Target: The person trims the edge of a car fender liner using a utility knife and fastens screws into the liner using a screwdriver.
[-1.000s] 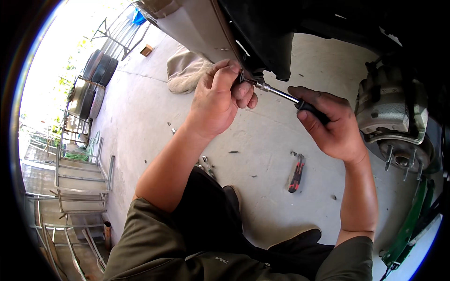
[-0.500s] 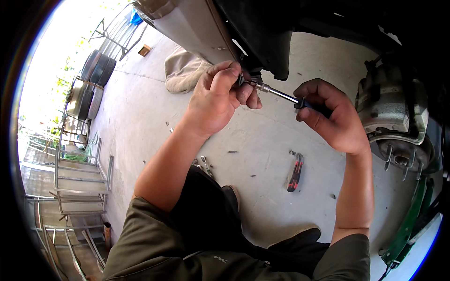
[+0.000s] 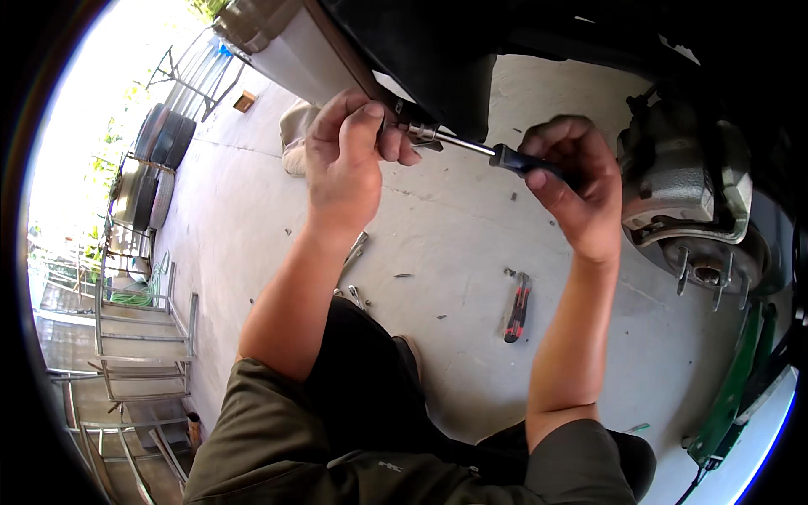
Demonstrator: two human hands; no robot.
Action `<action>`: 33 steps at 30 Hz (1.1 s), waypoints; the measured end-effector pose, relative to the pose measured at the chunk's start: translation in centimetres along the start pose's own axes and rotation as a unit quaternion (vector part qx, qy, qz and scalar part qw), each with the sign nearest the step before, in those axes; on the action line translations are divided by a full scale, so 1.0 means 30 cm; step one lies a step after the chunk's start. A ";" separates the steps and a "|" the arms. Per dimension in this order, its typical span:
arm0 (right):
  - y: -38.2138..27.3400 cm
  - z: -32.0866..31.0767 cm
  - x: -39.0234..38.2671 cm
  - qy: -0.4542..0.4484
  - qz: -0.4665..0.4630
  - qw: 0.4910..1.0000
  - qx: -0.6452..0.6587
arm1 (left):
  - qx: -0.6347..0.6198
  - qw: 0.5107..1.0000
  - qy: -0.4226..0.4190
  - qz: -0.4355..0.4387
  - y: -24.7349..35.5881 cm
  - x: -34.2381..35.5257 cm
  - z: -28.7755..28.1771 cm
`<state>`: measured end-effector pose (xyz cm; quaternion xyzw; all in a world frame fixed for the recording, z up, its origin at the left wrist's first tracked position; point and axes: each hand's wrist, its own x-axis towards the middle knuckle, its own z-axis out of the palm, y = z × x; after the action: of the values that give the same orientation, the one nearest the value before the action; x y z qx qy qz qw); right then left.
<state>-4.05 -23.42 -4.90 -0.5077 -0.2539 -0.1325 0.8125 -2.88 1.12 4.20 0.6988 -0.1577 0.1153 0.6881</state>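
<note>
Slim driver (image 3: pixel 505 157) — black-handled (metal-shafted, shiny)

Right hand (image 3: pixel 581 181), two o'clock, grips the black-handled driver (image 3: pixel 513 158)! Left hand (image 3: pixel 347 156), eleven, beside its tip; brake assembly (image 3: pixel 673 181) at three, red-and-black tool (image 3: pixel 517 311) at four.

Olive sleeves (image 3: pixel 263 414), black trousers (image 3: pixel 358 379)

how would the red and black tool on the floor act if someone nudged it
The red and black tool would probably slide or pivot rather than roll, since it lies flat and is long and narrow. It likely stays stiff, as its body looks solid.
</note>
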 end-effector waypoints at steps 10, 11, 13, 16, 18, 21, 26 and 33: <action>0.141 0.123 -0.124 0.232 -0.112 0.921 0.292 | -0.101 0.993 -0.007 -0.068 -0.030 -0.072 0.144; 0.137 0.130 -0.127 0.239 -0.128 0.925 0.265 | -0.129 0.987 0.023 -0.097 -0.033 -0.071 0.153; 0.144 0.136 -0.153 0.255 -0.108 0.922 0.270 | -0.125 0.985 0.039 -0.114 -0.039 -0.082 0.168; 0.165 0.151 -0.185 0.286 -0.081 0.913 0.281 | -0.145 0.978 0.036 -0.145 -0.052 -0.091 0.160; 0.179 0.156 -0.200 0.302 -0.073 0.907 0.285 | -0.170 0.972 0.016 -0.160 -0.059 -0.094 0.160; 0.201 0.150 -0.205 0.324 -0.051 0.899 0.289 | -0.179 0.964 0.047 -0.190 -0.066 -0.092 0.174; 0.237 0.129 -0.198 0.350 -0.034 0.879 0.322 | -0.149 0.974 0.037 -0.165 -0.091 -0.100 0.168; 0.258 0.115 -0.193 0.351 -0.029 0.873 0.338 | -0.068 0.983 0.034 -0.168 -0.068 -0.117 0.169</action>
<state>-6.20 -17.11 -12.72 -0.1145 0.0042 -0.2315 0.9661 -5.64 -3.72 0.84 0.6626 -0.0216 0.0107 0.7486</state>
